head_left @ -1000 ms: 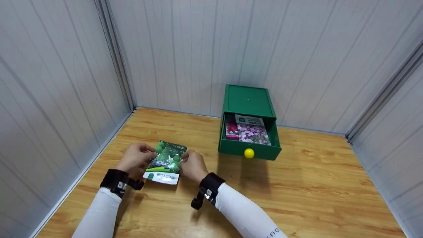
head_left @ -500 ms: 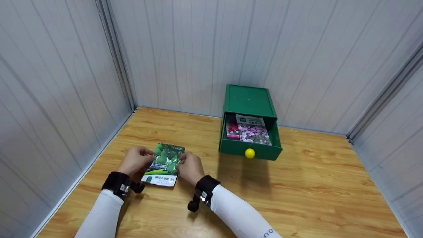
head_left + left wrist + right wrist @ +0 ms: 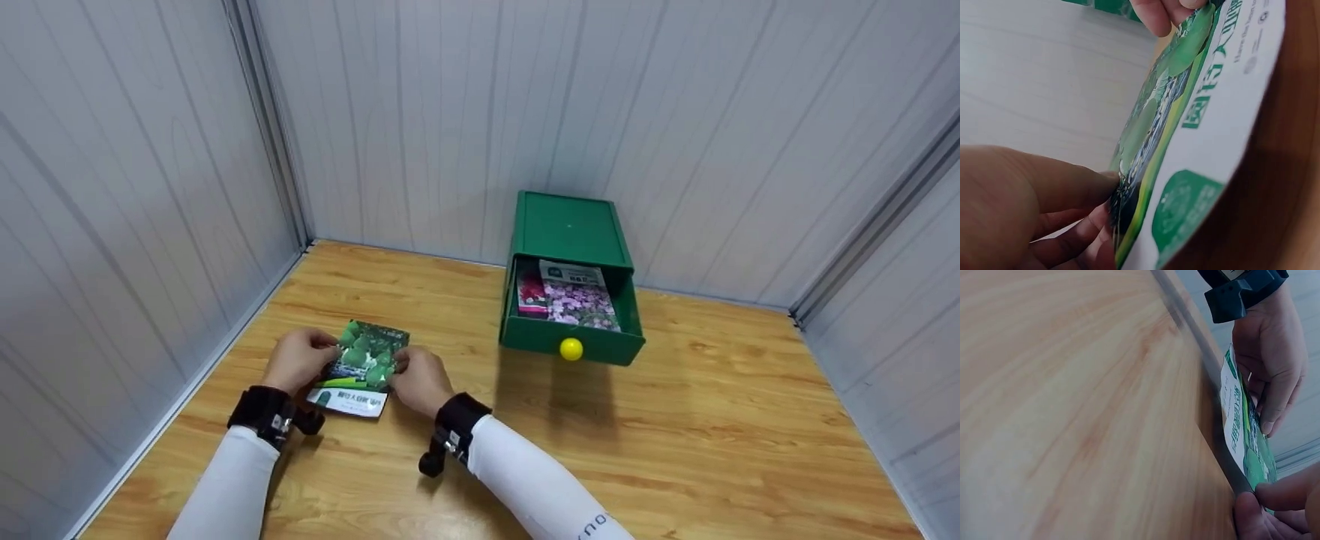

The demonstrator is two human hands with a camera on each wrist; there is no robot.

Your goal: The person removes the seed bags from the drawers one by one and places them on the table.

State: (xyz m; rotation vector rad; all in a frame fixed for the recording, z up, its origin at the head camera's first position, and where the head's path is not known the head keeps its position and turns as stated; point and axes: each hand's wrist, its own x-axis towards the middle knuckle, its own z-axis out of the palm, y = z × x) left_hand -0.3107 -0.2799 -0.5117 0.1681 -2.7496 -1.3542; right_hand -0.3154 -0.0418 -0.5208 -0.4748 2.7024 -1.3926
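Note:
A seed packet (image 3: 364, 360) with green round fruit pictured on it and a white band with green lettering lies between both hands at the left of the table. My left hand (image 3: 298, 360) pinches its left edge, thumb on the printed face and fingers beneath, as the left wrist view shows. On the opposite edge my right hand (image 3: 421, 379) pinches it between thumb and fingers. In the right wrist view the packet (image 3: 1237, 419) is seen nearly edge-on, close over the wood, its white end slightly bent.
Right of the hands stands a green drawer box (image 3: 574, 229) against the back wall. Its drawer (image 3: 611, 350), with a yellow knob (image 3: 571, 349), is pulled out. Inside lie a purple-flower packet (image 3: 581, 304) and a red-flower packet (image 3: 532, 292). White panel walls border the wooden table (image 3: 697, 435).
Both hands have shifted slightly left with the seed packet held between them. The drawer box and the packets inside it have stayed in place.

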